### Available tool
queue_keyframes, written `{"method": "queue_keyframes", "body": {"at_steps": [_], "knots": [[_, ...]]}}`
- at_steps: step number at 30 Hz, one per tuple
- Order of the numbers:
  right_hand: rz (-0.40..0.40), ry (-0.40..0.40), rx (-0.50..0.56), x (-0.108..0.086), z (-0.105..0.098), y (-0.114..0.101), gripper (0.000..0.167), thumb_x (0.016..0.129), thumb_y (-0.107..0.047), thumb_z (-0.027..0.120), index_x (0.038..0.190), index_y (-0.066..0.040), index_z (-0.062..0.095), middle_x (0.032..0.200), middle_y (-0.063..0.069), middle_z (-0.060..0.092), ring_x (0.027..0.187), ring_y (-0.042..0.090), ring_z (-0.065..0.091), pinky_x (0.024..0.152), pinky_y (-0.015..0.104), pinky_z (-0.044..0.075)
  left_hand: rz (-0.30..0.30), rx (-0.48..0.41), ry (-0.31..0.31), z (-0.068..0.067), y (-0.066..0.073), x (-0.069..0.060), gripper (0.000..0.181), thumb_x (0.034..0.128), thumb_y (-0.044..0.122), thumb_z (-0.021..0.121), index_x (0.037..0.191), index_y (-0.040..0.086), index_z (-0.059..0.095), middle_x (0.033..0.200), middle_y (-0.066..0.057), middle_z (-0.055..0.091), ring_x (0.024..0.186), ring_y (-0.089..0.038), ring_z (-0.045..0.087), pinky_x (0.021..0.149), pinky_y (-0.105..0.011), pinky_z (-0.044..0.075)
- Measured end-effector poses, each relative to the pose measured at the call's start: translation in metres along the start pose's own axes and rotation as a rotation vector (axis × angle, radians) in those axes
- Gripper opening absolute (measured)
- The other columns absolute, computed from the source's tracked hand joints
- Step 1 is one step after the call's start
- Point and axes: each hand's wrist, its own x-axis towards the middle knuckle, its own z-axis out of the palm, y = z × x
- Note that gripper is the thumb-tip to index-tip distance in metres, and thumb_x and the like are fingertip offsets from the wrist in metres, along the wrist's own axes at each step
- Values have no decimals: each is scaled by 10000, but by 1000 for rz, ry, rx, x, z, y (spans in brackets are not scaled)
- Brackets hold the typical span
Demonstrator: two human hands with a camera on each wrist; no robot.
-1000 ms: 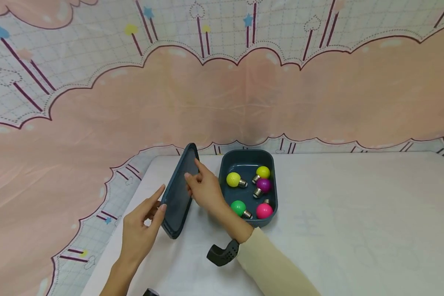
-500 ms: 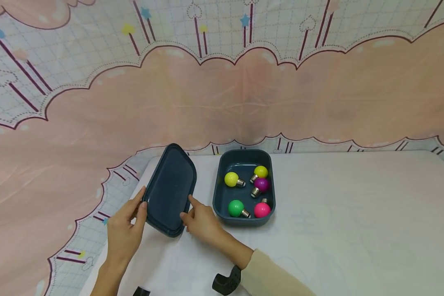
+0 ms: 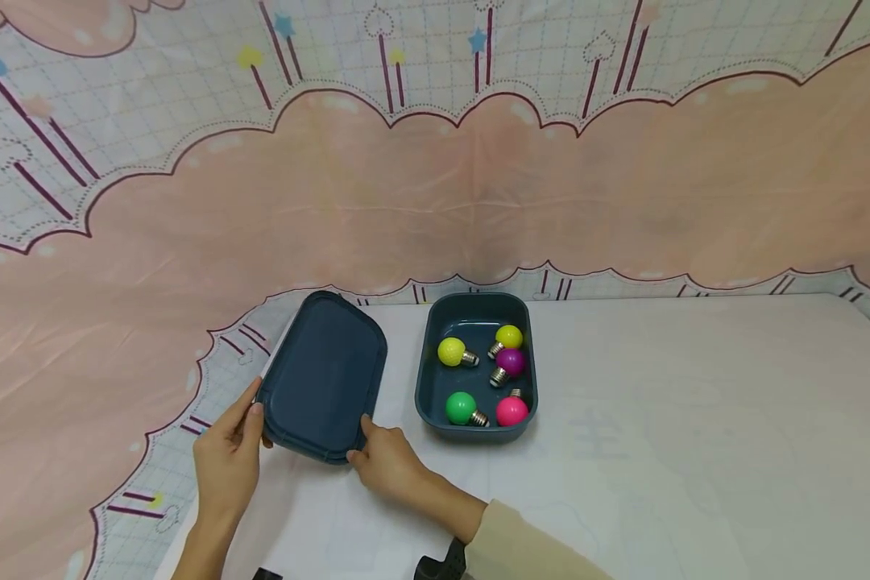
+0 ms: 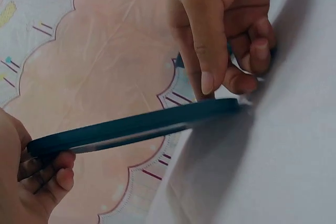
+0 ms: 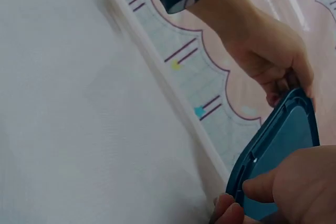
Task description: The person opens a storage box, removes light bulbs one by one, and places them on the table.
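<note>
In the head view, a dark blue lid point(image 3: 322, 374) is tilted above the table's left part, its inner face up. My left hand point(image 3: 225, 463) pinches its left edge between thumb and fingers. At the near right corner, my right hand point(image 3: 393, 466) grips the rim, its thumb on the inner side in the right wrist view. The left wrist view catches the lid edge-on point(image 4: 136, 127), raised off the table. Right of it stands an uncovered dark blue box point(image 3: 476, 306). Inside lie a green bulb point(image 3: 461, 408), a pink bulb point(image 3: 511, 411), a purple bulb point(image 3: 511, 362) and yellow bulbs point(image 3: 450, 351).
A white cloth covers the table point(image 3: 667, 427). Behind it and along its left side hangs a peach and white patterned curtain point(image 3: 478, 193). A black wrist device point(image 3: 441, 565) shows on the right wrist.
The lid has swung from nearly upright to a flatter tilt, moving left and down with the left hand. The right hand has slid from its upper part to the near right corner. The box stays put.
</note>
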Motion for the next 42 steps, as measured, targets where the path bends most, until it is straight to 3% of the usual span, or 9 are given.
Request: {"method": "queue_keyframes", "body": {"at_steps": [5, 11, 21, 25, 28, 31, 34, 42], "knots": [[-1, 16, -18, -2, 3, 0, 523, 945, -81, 588, 1322, 219, 386, 450, -71, 434, 371, 20, 351, 387, 174, 308, -125, 2, 8, 0, -9, -4, 341, 940, -66, 526, 1271, -25, 597, 587, -88, 589, 471, -6, 466, 396, -228, 267], [14, 40, -27, -4, 3, -1, 483, 931, -37, 591, 1300, 221, 416, 465, -55, 440, 386, 32, 359, 403, 184, 324, -252, -12, -6, 1, -20, -9, 332, 973, 21, 523, 1296, 40, 599, 607, -19, 613, 512, -26, 540, 467, -189, 335], [30, 105, -72, -5, 0, -1, 458, 888, 16, 616, 1277, 205, 464, 551, 38, 543, 432, 49, 409, 411, 187, 359, -382, 26, -71, 3, -33, -13, 307, 986, 65, 498, 1261, -9, 612, 592, -62, 581, 500, -96, 511, 483, -203, 347], [41, 118, -74, -5, -1, -1, 451, 880, 24, 620, 1271, 199, 478, 587, 76, 581, 443, 57, 419, 409, 191, 358, -413, 56, -90, 4, -39, -14, 295, 967, 40, 498, 1222, -31, 629, 559, -69, 554, 474, -95, 486, 460, -201, 355], [49, 138, -88, -3, -1, -2, 444, 871, 21, 632, 1260, 189, 499, 797, 204, 677, 494, 71, 462, 428, 199, 380, -429, 87, -120, 5, -42, -14, 300, 966, 45, 488, 1221, -25, 629, 562, -63, 558, 474, -85, 485, 456, -204, 360], [62, 150, -89, -2, -2, -3, 439, 866, 23, 635, 1256, 183, 509, 944, 272, 673, 517, 87, 484, 439, 206, 392, -448, 124, -153, 5, -44, -15, 304, 967, 55, 490, 1229, -11, 628, 574, -69, 574, 478, -83, 493, 462, -208, 365], [62, 161, -87, -2, -1, -3, 432, 862, 35, 629, 1250, 184, 513, 981, 283, 665, 535, 100, 502, 452, 207, 399, -463, 135, -176, 5, -46, -15, 305, 966, 54, 497, 1235, -18, 622, 599, -81, 598, 479, -88, 505, 461, -204, 371], [48, 221, -164, 3, -1, -4, 405, 838, 57, 619, 1214, 185, 543, 1048, 307, 643, 778, 233, 667, 564, 263, 503, -473, 121, -264, 9, -51, -13, 320, 970, 23, 492, 1263, -77, 571, 908, -179, 611, 540, -54, 537, 503, -193, 409]]}}
